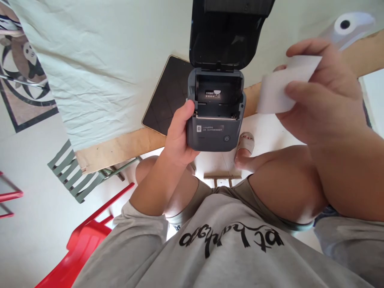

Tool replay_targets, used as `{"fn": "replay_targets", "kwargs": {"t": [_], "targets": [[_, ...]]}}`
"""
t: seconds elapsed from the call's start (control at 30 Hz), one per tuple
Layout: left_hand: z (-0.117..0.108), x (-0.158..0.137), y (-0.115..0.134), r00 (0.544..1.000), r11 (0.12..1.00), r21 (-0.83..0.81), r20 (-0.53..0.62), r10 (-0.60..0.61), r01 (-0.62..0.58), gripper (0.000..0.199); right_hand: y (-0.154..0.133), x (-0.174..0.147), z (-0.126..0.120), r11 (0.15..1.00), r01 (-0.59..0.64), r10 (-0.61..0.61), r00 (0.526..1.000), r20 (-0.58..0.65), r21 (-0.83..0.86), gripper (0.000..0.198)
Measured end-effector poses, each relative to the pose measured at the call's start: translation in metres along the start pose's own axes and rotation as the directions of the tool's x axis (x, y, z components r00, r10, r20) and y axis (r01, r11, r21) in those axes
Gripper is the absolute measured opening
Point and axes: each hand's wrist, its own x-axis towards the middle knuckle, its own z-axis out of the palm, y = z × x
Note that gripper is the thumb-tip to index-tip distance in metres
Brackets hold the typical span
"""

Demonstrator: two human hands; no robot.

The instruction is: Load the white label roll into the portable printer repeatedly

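Note:
My left hand point(180, 136) grips a dark grey label printer point(214, 134) by its left side, thumb on the edge. The printer's black lid point(225, 36) is swung up, and its paper bay point(219, 90) shows no roll inside. A small printed sticker and a round power button are on the printer's face. To the right, my right hand point(318, 88) pinches a white piece of paper point(277, 90) between thumb and fingers, apart from the printer. Whether more paper sits in the palm is hidden.
A dark tablet point(168, 96) lies behind the printer on the pale cloth point(114, 48) over a wooden table point(120, 148). A white paper roll point(351, 28) rests at the upper right. Below left are a green slatted chair point(72, 172) and a red chair point(90, 240).

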Motion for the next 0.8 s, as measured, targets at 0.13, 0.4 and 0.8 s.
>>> {"fn": "replay_targets", "kwargs": {"t": [0.13, 0.4, 0.8], "targets": [[0.0, -0.001, -0.002, 0.999, 0.999, 0.021, 0.006, 0.035, -0.035, 0.048, 0.006, -0.004, 0.004, 0.99, -0.068, 0.06, 0.996, 0.07, 0.127, 0.095], [-0.002, 0.003, -0.004, 0.999, 0.999, 0.01, 0.023, 0.042, -0.042, 0.043, 0.009, 0.005, 0.002, 0.928, -0.288, 0.267, 0.957, 0.116, 0.237, 0.093], [-0.009, 0.007, -0.004, 0.996, 0.994, 0.084, 0.059, 0.059, -0.064, 0.05, -0.001, -0.003, 0.015, 0.924, -0.322, 0.313, 0.947, 0.074, 0.206, 0.062]]}}
